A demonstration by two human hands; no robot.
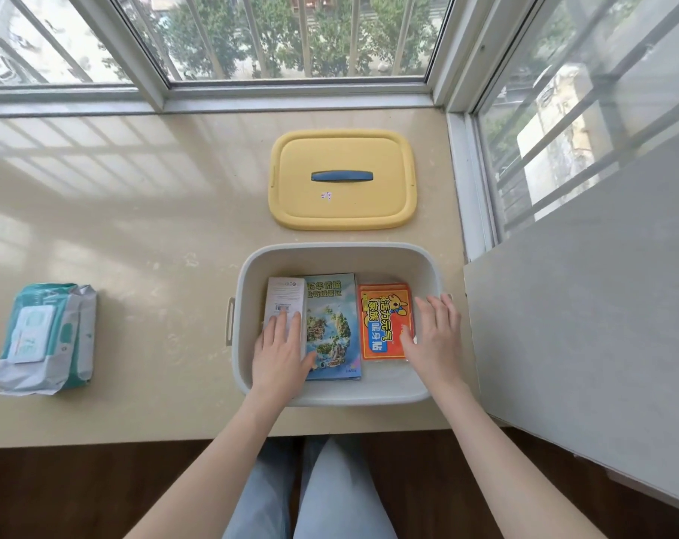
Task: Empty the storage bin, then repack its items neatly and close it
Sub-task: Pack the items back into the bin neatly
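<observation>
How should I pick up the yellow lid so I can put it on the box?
Grab the blue handle in the middle of the yellow lid, coming straight down from above. The lid lies flat, top side up, so the raised handle is probably the easiest part to wrap fingers around.

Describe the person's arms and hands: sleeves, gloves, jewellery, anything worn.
Both arms are bare along all that shows; no sleeve is in view. The left hand and right hand wear no gloves, and no ring, watch or bracelet shows on the fingers or wrists. Fingernails look short and unpainted, as far as can be told. Below, light blue jeans cover the legs.
</observation>
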